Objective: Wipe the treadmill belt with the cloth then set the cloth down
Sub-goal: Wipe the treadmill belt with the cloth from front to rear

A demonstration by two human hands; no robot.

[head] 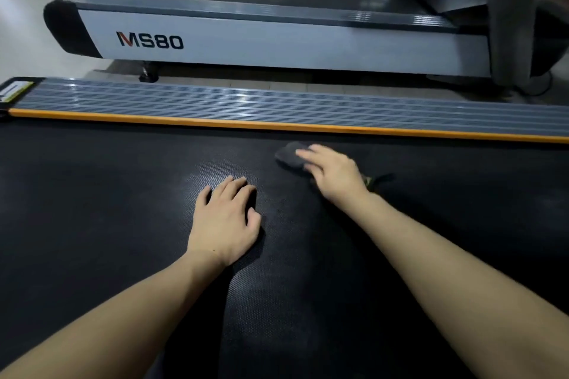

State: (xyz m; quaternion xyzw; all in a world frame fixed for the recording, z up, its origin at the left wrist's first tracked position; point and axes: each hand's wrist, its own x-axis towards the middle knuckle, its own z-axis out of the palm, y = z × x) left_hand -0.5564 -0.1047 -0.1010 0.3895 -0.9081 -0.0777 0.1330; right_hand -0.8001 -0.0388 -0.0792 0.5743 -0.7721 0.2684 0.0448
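The black textured treadmill belt (107,194) fills the lower part of the view. A dark grey cloth (288,155) lies on the belt near its far edge. My right hand (334,174) presses down on the cloth with straight fingers; most of the cloth is hidden under it and the hand is motion-blurred. My left hand (226,221) rests flat on the belt a little nearer and to the left, fingers slightly bent and holding nothing.
A grey ribbed side rail (277,104) with an orange strip (277,125) borders the belt's far edge. Beyond it stands a second treadmill (277,40) marked MS80, with another behind. Pale floor (24,9) shows at the upper left.
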